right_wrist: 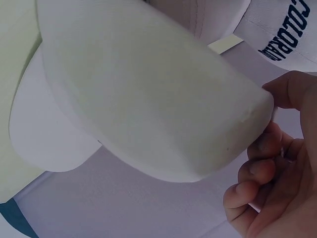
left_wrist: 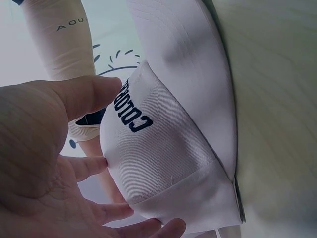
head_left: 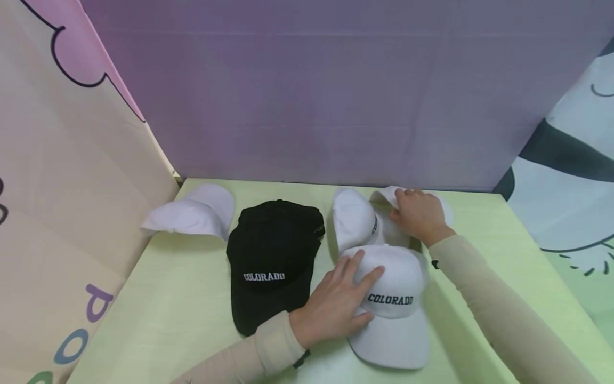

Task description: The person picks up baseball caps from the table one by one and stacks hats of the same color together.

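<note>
Closest to me, my left hand rests against the left side of the near white cap, its fingers straight and spread apart. That cap sits crown up on the pale green desk, its brim towards me and COLORADO across the front in dark letters. To its left lies the black cap, brim also my way, with the same word in white. Behind the near white cap stands the middle white cap, its lettering partly covered. Just right of that, my right hand pinches the edge of the held white cap between thumb and curled fingers. Whether these two caps touch, I can't tell. The far-left white cap lies towards the back left corner. A purple backdrop rises beyond the desk.
</note>
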Tool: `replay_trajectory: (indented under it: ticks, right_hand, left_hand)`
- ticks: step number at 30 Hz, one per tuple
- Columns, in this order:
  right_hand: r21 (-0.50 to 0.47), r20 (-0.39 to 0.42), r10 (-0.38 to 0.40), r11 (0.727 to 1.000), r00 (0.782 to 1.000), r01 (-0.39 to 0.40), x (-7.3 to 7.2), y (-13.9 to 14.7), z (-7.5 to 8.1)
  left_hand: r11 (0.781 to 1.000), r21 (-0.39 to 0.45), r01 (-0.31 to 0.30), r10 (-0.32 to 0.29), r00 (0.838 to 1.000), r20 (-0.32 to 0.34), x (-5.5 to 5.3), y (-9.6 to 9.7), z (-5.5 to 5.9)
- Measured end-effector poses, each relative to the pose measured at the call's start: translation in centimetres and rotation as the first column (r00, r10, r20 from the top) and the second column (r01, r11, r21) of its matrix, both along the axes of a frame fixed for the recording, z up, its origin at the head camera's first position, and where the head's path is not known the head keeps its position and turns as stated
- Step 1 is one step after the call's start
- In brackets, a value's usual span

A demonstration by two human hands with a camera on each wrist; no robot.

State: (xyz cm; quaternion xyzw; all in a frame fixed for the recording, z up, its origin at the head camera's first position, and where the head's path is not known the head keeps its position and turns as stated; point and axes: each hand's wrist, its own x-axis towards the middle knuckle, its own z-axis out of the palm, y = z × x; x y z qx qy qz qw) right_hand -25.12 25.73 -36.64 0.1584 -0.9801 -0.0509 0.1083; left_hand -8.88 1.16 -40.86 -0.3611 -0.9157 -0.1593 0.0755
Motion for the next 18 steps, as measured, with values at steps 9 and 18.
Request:
replay_trajectory:
  ticks: [9, 18]
  right_hand:
    - [-0.018, 0.032, -0.064, 0.998, 0.997, 0.065, 0.2, 0.3, 0.9]
    - [-0.062, 0.054, -0.127, 0.990, 0.990, 0.130, 0.4, 1.5, 2.7]
  left_hand:
    - [1.000, -0.006, -0.005, 0.005, 1.000, 0.013, 0.0, -0.1, 0.0]
    - [1.000, -0.001, -0.011, 0.011, 1.000, -0.003, 0.0, -0.2, -0.1]
